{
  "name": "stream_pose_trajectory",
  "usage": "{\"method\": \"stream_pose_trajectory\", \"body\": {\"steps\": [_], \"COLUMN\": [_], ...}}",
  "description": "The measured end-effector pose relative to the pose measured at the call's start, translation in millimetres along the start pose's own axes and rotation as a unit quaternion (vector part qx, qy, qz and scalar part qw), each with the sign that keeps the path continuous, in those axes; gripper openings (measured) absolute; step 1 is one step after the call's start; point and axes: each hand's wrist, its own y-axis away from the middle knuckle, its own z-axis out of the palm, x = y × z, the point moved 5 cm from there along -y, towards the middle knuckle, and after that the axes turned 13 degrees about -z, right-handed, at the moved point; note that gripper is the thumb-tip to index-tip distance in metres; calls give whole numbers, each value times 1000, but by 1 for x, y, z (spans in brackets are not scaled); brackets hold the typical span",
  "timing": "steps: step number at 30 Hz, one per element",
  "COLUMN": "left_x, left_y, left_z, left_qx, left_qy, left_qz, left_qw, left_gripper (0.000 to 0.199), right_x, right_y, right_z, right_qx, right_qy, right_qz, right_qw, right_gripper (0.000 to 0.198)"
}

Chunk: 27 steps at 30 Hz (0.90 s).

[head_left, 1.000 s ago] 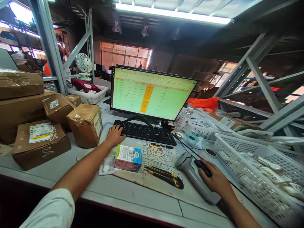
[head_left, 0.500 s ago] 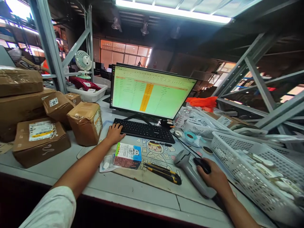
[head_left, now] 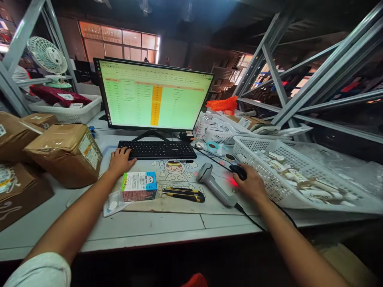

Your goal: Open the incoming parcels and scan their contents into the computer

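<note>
while the grey scanner (head_left: 214, 184) is seen just beside it, the black mouse (head_left: 238, 172) is held in the right hand (head_left: 251, 182); well apart, the left hand (head_left: 119, 161) is spread, fingertips rested on the left end of the keyboard (head_left: 161, 150), beyond which the lit monitor (head_left: 131, 109) is set.

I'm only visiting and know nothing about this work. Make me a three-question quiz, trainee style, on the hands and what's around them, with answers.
1. Multiple choice: which thing does the right hand hold?
A) a desk fan
B) a computer mouse
C) a marker pen

2. True or false: the barcode scanner lies between the small printed carton and the right hand.

3. Fill the blank: the left hand is at the left end of the black ______.

Key:
1. B
2. True
3. keyboard
</note>
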Motion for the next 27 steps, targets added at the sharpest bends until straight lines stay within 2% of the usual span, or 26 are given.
{"method": "stream_pose_trajectory", "body": {"steps": [3, 6, 12, 16, 27], "left_x": [0, 1, 1, 1, 0], "left_y": [1, 2, 1, 2, 3], "left_z": [-1, -2, -1, -1, -1], "left_qx": [6, 13, 19, 16, 6], "left_qy": [-1, -4, -8, -2, 19], "left_qz": [-3, -8, -17, -21, -18], "left_qw": [1000, 1000, 1000, 1000, 1000], "left_gripper": [62, 60, 59, 58, 57], "right_x": [-19, -26, -4, 5, 1], "right_y": [-9, -9, 4, 3, -1], "right_z": [19, 37, 58, 63, 62], "right_qx": [-30, -52, -56, -59, -62], "right_qy": [-37, -51, -33, -33, -48], "right_qz": [-33, -39, -33, -37, -32], "right_qw": [998, 997, 997, 997, 996], "right_gripper": [51, 54, 62, 64, 61]}}
